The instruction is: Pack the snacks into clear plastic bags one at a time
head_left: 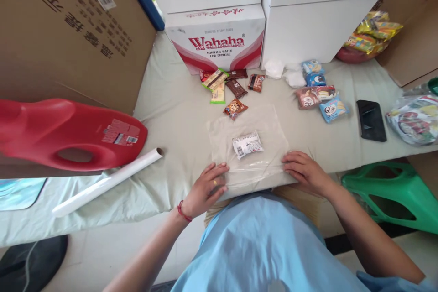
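Observation:
A sheet of clear plastic film (273,127) lies flat on the cloth-covered table. On the film rests a small white snack packet (247,144) with a barcode and printed text facing up. My left hand (208,187) touches the near left edge of the film, fingers stretched out and holding nothing. At the film's near right edge, my right hand (304,169) lies with its fingers extended on the sheet. Beyond the film sit a brown cookie packet (235,108) and several other wrapped snacks.
A white roll (109,182) and a red plastic jug (112,134) lie to the left. Behind stands a Wahaha carton (219,43). On the right are blue snack packets (333,108), a black phone (371,120), a plastic bag (415,118) and a green stool (393,191).

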Action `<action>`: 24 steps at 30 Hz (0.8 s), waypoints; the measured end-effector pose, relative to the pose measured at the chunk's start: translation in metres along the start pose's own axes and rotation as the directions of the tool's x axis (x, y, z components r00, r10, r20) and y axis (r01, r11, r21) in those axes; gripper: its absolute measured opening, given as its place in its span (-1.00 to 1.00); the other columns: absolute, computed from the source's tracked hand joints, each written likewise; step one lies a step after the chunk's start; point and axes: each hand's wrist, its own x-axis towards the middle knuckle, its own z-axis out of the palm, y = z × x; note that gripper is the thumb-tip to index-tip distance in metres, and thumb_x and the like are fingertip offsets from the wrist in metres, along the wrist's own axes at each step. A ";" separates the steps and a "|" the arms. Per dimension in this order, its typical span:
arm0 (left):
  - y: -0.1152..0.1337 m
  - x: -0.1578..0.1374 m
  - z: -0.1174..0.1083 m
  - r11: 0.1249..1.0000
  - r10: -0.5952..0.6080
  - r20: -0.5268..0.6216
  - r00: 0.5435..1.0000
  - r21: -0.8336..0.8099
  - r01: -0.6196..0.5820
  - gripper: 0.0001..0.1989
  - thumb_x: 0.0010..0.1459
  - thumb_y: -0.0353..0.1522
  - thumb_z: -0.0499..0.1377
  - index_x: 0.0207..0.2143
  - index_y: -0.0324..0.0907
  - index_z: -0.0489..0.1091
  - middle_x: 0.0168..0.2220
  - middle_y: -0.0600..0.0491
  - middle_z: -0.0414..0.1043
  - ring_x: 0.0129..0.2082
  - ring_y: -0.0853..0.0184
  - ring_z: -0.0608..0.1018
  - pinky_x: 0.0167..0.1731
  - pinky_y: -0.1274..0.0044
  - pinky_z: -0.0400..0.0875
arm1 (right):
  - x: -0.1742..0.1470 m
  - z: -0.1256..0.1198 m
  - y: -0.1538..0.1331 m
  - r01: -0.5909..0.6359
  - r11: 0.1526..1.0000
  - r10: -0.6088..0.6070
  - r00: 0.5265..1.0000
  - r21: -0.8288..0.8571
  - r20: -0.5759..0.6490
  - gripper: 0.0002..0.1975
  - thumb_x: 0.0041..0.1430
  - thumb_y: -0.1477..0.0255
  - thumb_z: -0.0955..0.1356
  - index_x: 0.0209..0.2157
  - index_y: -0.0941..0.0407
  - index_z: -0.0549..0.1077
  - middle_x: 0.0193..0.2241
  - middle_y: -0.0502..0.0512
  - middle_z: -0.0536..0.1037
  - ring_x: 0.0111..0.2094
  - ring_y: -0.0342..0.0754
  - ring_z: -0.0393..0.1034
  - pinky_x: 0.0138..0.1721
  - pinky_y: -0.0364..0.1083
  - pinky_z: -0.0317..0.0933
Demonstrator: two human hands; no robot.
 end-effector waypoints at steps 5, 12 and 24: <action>-0.009 0.028 -0.029 0.933 -0.293 -0.001 0.956 -0.220 0.285 -0.64 0.46 -0.15 -0.02 -0.14 -0.10 0.51 -0.09 -0.02 0.66 -0.07 0.24 0.66 -0.03 0.42 0.50 | 0.043 -0.039 -0.009 -0.053 0.991 0.038 0.993 0.126 0.112 -0.75 0.47 0.31 0.27 -0.13 0.01 0.59 -0.23 0.13 0.66 -0.14 0.03 0.53 -0.09 0.01 0.43; -0.035 0.085 -0.052 0.844 -0.526 -0.109 0.843 -0.190 0.502 -0.57 0.35 -0.07 -0.02 -0.44 -0.12 0.38 -0.50 0.08 0.45 -0.48 0.32 0.43 -0.35 0.50 0.30 | 0.120 -0.044 0.028 -0.217 0.965 0.208 0.975 0.145 0.075 -0.70 0.37 0.21 0.31 -0.19 0.11 0.60 -0.31 0.11 0.65 -0.30 0.00 0.51 -0.21 -0.06 0.34; -0.042 0.100 -0.045 0.689 -0.723 -0.295 0.625 -0.241 0.684 -0.70 0.32 -0.14 0.02 -0.36 -0.11 0.36 -0.47 0.10 0.44 -0.45 0.29 0.46 -0.35 0.48 0.31 | 0.155 -0.001 -0.028 0.165 0.974 -0.151 0.984 -0.157 0.096 -0.72 0.42 0.37 0.32 0.05 0.01 0.60 0.06 0.25 0.49 -0.01 0.11 0.36 -0.05 0.06 0.34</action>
